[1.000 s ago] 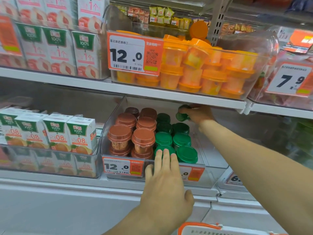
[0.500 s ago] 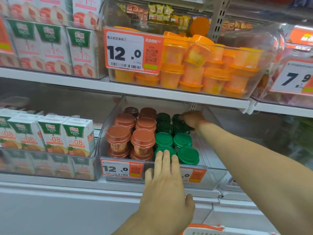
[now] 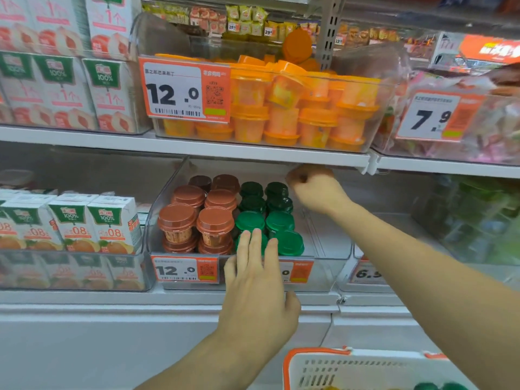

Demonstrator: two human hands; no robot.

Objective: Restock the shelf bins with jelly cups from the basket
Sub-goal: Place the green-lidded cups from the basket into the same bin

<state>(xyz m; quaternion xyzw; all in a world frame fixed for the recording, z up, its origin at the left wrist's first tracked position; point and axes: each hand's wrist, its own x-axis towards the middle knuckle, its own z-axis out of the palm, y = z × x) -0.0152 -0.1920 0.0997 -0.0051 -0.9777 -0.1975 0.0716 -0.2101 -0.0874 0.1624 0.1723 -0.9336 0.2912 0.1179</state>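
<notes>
**A:** What lay closest to the camera?

**B:** At the bottom edge sat a white basket with an orange rim (image 3: 289, 361). A couple of green lids (image 3: 426, 386) showed in its lower right corner, so it appeared to hold more jelly cups.

**A:** And the hands?

**B:** The left hand (image 3: 257, 294) reached forward from the lower middle, fingers straight and close together. Its fingertips lay against the front green-lidded jelly cups (image 3: 289, 242), at the front wall of the clear shelf bin (image 3: 323, 266). It held nothing. It seemed to be steadying the row.

**A:** What filled that bin?

**B:** Brown-lidded cups (image 3: 177, 218) stood stacked on the left, green-lidded ones on the right, in rows running to the back. The bin's right side was bare. An orange price tag reading 12.0 (image 3: 184, 269) hung on its front.

**A:** Where was the right hand?

**B:** Farther back, the right hand (image 3: 315, 190) hovered just under the upper shelf (image 3: 197, 149), beside the rear green cups. Its fingers were curled into a loose fist, and no cup was visible in them.

**A:** So which step was this?

**B:** Probably the moment after placing a cup at the back. The next move would likely call for drawing the right hand down to the basket for another green cup.

**A:** Anything beyond?

**B:** Above, orange-lidded cups (image 3: 281, 108) filled another clear bin. Juice cartons (image 3: 109, 223) stood to the left.
</notes>
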